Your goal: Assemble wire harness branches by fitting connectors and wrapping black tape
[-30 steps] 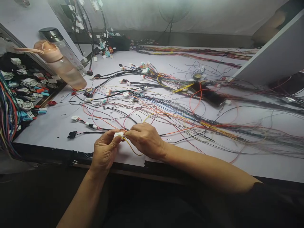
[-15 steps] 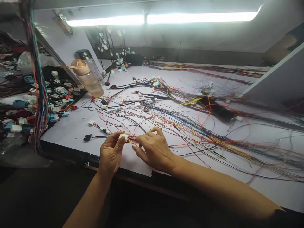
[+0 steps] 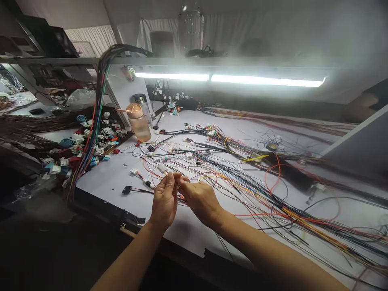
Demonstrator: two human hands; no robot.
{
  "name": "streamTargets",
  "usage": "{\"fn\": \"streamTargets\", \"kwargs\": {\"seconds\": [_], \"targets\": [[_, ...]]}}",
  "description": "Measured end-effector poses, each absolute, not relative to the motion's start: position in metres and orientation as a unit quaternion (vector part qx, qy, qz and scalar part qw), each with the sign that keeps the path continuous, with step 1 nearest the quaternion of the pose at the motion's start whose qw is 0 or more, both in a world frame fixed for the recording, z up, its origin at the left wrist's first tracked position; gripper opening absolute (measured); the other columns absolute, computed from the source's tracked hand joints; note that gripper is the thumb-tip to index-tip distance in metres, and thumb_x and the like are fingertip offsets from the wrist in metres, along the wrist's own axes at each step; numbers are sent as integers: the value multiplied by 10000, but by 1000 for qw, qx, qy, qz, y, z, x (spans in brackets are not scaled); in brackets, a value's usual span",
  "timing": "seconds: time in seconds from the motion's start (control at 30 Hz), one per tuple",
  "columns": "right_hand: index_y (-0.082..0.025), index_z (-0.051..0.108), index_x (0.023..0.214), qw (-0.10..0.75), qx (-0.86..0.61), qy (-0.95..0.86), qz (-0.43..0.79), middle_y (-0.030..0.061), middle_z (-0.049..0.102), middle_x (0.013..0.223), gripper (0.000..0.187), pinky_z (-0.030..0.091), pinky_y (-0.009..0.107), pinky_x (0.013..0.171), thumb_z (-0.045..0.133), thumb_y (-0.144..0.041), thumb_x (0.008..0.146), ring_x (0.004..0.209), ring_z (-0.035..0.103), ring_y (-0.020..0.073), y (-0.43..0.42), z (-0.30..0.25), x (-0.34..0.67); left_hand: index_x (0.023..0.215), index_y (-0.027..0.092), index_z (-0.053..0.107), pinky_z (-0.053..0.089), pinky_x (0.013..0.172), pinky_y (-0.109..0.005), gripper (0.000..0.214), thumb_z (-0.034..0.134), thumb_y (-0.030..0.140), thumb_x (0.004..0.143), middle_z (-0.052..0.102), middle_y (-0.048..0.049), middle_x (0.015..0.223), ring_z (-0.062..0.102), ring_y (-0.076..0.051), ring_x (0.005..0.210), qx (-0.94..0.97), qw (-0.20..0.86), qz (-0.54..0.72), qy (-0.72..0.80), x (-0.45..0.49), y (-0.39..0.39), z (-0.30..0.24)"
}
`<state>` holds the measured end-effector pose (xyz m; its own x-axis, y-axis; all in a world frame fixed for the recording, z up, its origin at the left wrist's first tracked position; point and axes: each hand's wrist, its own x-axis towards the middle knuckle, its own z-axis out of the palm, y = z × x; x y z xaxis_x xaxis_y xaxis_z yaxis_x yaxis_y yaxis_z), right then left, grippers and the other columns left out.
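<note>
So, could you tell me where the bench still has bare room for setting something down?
Bare white table lies between the connector tray and the black connector, and along the near edge under the right hand. The wire tangle crowds the middle.

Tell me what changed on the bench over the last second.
The left hand has turned palm-inward and raised the white connector above its fingertips. The right hand stays close, pinching the wires beside it. The bottle and the table have not shifted; the camera tilted up.
</note>
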<state>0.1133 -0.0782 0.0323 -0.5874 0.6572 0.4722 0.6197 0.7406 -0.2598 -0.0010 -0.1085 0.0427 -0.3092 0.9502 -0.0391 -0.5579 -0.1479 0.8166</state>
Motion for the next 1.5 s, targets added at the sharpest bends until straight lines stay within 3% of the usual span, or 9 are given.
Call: {"fn": "streamTargets", "kwargs": {"seconds": [0.2, 0.33, 0.47, 0.6, 0.77, 0.93, 1.17, 1.37, 1.5], "targets": [[-170, 557, 748, 300, -353, -886, -24, -4, 651, 646, 226, 273, 263, 614, 515, -241, 959, 581, 574, 113, -64, 17, 121, 763, 151, 581, 520, 634, -269, 330, 702, 456, 795, 436, 57, 540, 486, -79, 517, 193, 531, 745, 355, -12, -74, 49], [-168, 569, 716, 284, -365, -886, -14, 5, 665, 652, 230, 302, 245, 621, 547, -223, 938, 602, 597, 108, -55, 1, 124, 710, 143, 538, 359, 426, -151, 350, 695, 440, 809, 342, 73, 505, 354, -42, 429, 159, 508, 767, 358, -32, -48, 48], [-169, 639, 773, 282, -360, -886, 74, 35, 704, 741, 197, 407, 242, 685, 538, -222, 933, 705, 648, 132, -49, -5, 126, 688, 143, 512, 257, 373, -126, 341, 668, 403, 844, 297, 80, 492, 299, -27, 397, 138, 504, 774, 357, -54, -35, 41], [-173, 678, 997, 372, -358, -825, 231, 72, 727, 996, 261, 492, 261, 843, 447, -294, 976, 938, 670, 141, -38, 11, 150, 680, 134, 515, 294, 385, -128, 318, 512, 303, 950, 313, 66, 484, 321, -36, 404, 111, 504, 780, 353, -67, -31, 37], [-175, 700, 993, 423, -459, -735, 265, 82, 717, 1033, 327, 504, 316, 906, 466, -401, 959, 1000, 662, 178, -30, 33, 207, 703, 124, 572, 445, 473, -176, 372, 367, 234, 994, 402, 38, 501, 418, -61, 437, 99, 488, 783, 372, -68, -29, 37], [-181, 704, 977, 380, -465, -768, 222, 79, 722, 974, 283, 510, 343, 865, 488, -362, 953, 933, 661, 186, -47, 28, 234, 795, 119, 641, 545, 632, -218, 258, 493, 259, 955, 496, 26, 549, 526, -69, 510, 116, 477, 784, 379, -65, -29, 37], [-206, 679, 1072, 329, -389, -847, 154, 80, 704, 1025, 229, 506, 349, 856, 501, -291, 957, 953, 638, 182, -62, 26, 220, 942, 123, 666, 574, 742, -278, 146, 632, 251, 880, 577, 24, 635, 604, -81, 596, 156, 479, 786, 358, -68, -33, 32], [-198, 684, 1054, 299, -412, -853, 117, 85, 707, 1014, 231, 524, 354, 841, 490, -278, 959, 945, 644, 190, -62, 17, 234, 898, 131, 654, 562, 705, -261, 161, 667, 284, 851, 565, 33, 604, 591, -80, 568, 153, 470, 790, 362, -68, -32, 29], [-202, 687, 1042, 257, -416, -867, 97, 85, 699, 1021, 229, 520, 381, 837, 482, -253, 955, 942, 625, 205, -69, 4, 246, 927, 133, 635, 552, 633, -276, 296, 716, 384, 793, 547, 31, 608, 573, -99, 545, 207, 517, 743, 370, -44, -46, 29]]}}
